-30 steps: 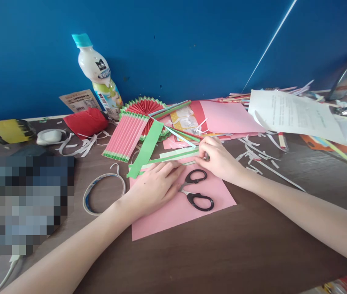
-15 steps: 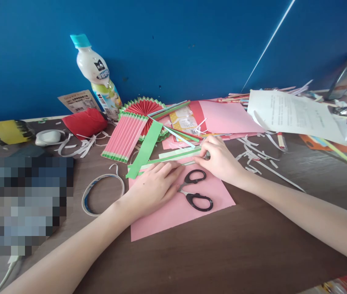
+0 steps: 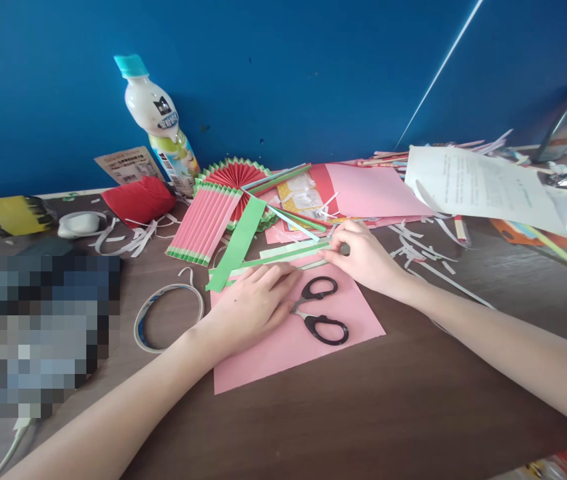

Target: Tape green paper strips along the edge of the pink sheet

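Observation:
My left hand (image 3: 260, 300) lies flat, fingers outstretched, on a pink sheet of paper (image 3: 258, 363), over the lower edge of thin green and white strips (image 3: 293, 253). My right hand (image 3: 360, 257) pinches at the right end of these strips, thumb and forefinger together; what lies right between the fingertips is partly hidden. Scissors with black handles (image 3: 330, 331) rest on the pink sheet, their blades under my left hand. A wider green paper strip (image 3: 240, 243) slants across the sheet's upper left corner. Left of the sheet lies a roll of tape (image 3: 139, 333) with a loose end.
A pleated pink paper piece (image 3: 204, 223) and a red-green pleated fan (image 3: 238, 175) lie behind. A bottle (image 3: 150, 110) leans at the blue wall. White paper scraps (image 3: 420, 250) and a printed sheet (image 3: 478, 180) are at right. A red pouch (image 3: 140, 200) sits at left.
My right hand has shifted slightly to the right along the strips, and its fingertips are now nearer the sheet's right edge. My left hand stays in place.

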`<state>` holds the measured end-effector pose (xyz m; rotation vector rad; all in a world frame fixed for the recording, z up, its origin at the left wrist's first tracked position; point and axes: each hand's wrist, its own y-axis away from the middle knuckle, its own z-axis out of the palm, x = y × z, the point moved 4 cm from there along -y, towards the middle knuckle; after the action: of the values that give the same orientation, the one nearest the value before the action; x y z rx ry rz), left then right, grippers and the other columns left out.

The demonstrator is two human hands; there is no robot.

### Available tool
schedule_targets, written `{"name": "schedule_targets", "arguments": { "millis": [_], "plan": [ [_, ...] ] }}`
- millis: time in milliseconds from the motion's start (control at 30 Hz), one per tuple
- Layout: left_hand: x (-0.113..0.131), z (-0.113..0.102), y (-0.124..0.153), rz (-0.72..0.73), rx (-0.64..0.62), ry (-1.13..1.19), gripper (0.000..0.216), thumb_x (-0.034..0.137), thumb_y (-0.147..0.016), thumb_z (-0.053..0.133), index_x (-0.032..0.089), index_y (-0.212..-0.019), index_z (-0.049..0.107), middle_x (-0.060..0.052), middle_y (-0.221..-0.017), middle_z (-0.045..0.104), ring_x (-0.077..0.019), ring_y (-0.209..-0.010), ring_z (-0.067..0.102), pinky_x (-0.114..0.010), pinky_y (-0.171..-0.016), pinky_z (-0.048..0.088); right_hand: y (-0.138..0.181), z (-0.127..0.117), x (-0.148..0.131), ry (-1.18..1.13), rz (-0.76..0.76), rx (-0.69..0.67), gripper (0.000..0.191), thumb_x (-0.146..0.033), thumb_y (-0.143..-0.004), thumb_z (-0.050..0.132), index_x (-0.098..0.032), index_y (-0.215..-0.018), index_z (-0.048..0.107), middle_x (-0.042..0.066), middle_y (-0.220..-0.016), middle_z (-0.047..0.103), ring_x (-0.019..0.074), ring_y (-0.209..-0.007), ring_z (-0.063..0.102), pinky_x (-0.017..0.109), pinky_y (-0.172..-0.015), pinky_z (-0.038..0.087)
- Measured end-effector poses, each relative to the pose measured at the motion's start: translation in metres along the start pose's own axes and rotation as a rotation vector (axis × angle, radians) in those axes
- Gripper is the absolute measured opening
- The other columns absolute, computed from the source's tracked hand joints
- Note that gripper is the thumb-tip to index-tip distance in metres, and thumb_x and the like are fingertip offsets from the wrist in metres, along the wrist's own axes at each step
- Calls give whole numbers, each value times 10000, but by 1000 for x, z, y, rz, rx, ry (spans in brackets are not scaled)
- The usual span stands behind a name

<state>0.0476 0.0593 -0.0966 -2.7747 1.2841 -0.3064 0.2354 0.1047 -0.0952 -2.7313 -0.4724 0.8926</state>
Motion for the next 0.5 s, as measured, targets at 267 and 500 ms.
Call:
{"name": "schedule_targets", "arguments": {
  "millis": [267,500],
  "plan": [
    [1,-1,-1,4,10,8,383,278,-926,335,198,-1283,450,-62,-1243,510,-208,-1109,489,-376,-953,402,0,0,1,-10,-5,-6,318,-213,-736,644,-203,-554,385,44,-780,494,232,-884,475,412,-817,404],
    [1,-2,-1,2,3,12,385,275,-926,333,186,-1283,448,-61,-1253,503,-201,-1123,478,-364,-961,398,1,0,5,26,-12,25,337,-211,-717,666,-211,-589,355,28,-760,471,218,-834,459,390,-786,403]
  ]
}}
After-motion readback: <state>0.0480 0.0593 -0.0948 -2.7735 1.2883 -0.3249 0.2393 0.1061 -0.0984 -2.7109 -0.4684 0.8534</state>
